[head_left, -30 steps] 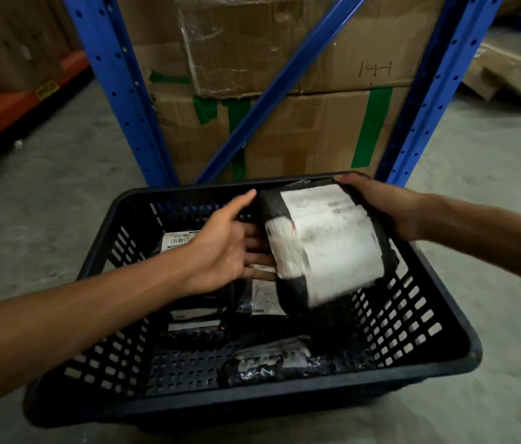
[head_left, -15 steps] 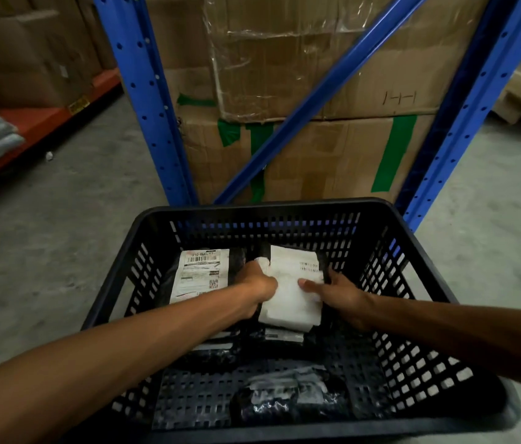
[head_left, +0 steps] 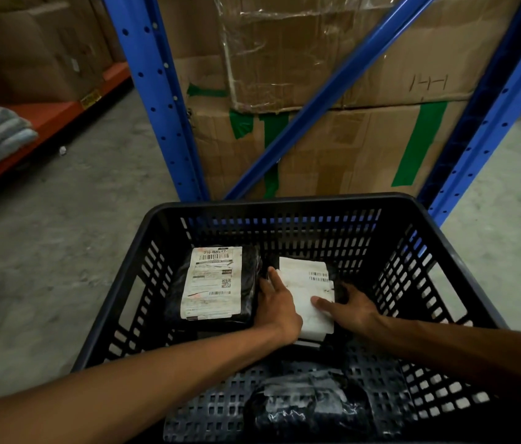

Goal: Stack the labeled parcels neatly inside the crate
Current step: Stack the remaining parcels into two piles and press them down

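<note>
Head view: white-labelled parcel (head_left: 305, 293) lying flat at crate (head_left: 285, 200) rear, long axis front-to-back, beside second parcel (head_left: 212, 283); left hand (head_left: 280, 302), right hand (head_left: 349, 307) flat-fingered, pressing either side, gripping nothing.

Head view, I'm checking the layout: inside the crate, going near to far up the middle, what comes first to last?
Crumpled black parcel → white-labeled parcel under both hands → crate's far wall.

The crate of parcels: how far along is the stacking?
Done: one labeled parcel lies flat at the crate's far left. In hand: left hand and right hand press a second parcel down beside it. Left: a loose wrapped parcel at the near side.
</note>
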{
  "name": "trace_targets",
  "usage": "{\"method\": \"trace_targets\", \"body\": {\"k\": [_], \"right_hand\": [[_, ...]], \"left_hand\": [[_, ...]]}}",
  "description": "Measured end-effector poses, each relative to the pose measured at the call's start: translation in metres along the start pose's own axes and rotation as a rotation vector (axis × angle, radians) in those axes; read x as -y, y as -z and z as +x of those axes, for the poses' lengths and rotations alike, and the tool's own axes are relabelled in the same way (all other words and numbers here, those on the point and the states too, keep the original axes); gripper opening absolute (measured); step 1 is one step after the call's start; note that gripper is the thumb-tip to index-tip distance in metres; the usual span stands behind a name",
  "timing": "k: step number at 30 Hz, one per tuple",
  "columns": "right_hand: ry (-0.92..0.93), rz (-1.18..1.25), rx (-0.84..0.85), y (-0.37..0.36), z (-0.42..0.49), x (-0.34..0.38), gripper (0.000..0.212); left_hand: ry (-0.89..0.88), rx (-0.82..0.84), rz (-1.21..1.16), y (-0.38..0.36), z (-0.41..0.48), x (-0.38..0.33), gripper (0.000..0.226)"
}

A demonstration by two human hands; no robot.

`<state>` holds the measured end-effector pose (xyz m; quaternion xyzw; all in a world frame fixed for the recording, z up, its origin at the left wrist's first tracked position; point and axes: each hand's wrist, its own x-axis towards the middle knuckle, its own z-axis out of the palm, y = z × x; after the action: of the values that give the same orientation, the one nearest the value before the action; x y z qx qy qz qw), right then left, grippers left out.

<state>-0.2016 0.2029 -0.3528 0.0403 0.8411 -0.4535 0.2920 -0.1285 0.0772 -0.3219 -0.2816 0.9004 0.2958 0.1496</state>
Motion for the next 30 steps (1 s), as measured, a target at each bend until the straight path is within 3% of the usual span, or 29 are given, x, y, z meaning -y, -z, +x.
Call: {"method": "trace_targets", "body": {"k": [2, 4, 7, 13, 15, 17, 20, 21, 23, 26, 28, 30], "right_hand": [[-0.104, 0.193, 0.142, -0.001, 0.0, -0.006, 0.077], [-0.15, 0.246, 0.262, -0.001, -0.006, -0.003, 0.047], [-0.182, 0.269, 0.248, 0.003, -0.005, 0.005, 0.027], [-0.171, 0.244, 0.288, 0.01, -0.005, 0.014, 0.012], [-0.154, 0.223, 0.261, 0.013, -0.005, 0.016, 0.021], [-0.116, 0.143, 0.249, 0.014, -0.001, 0.016, 0.046], [0.034, -0.283, 0.168, 0.022, -0.012, 0.019, 0.098], [0.1, -0.483, 0.124, 0.026, -0.021, 0.02, 0.107], [0.325, -0.683, 0.137, 0.036, -0.046, 0.02, 0.101], [0.565, -0.776, 0.42, 0.056, -0.085, 0.017, 0.082], [0.535, -0.814, 0.656, 0.065, -0.102, 0.01, 0.077], [0.493, -0.879, 0.806, 0.067, -0.108, 0.004, 0.069]], "left_hand": [[0.034, 0.041, 0.019, 0.004, 0.005, -0.005, 0.095], [0.082, 0.056, 0.029, 0.004, 0.009, -0.01, 0.096], [0.149, 0.067, 0.042, 0.002, 0.016, -0.017, 0.098], [0.173, 0.085, 0.065, 0.0, 0.032, -0.017, 0.085], [0.15, 0.106, 0.073, 0.002, 0.034, -0.014, 0.082], [0.116, 0.151, 0.059, 0.01, 0.027, -0.013, 0.084], [0.005, 0.201, 0.054, 0.025, 0.001, -0.011, 0.089], [-0.061, 0.239, 0.067, 0.031, -0.013, -0.009, 0.09], [-0.253, 0.322, 0.148, 0.044, -0.043, -0.002, 0.088], [-0.447, 0.482, 0.262, 0.055, -0.082, 0.019, 0.086], [-0.421, 0.611, 0.326, 0.055, -0.095, 0.037, 0.087], [-0.402, 0.698, 0.318, 0.049, -0.092, 0.054, 0.072]]}}
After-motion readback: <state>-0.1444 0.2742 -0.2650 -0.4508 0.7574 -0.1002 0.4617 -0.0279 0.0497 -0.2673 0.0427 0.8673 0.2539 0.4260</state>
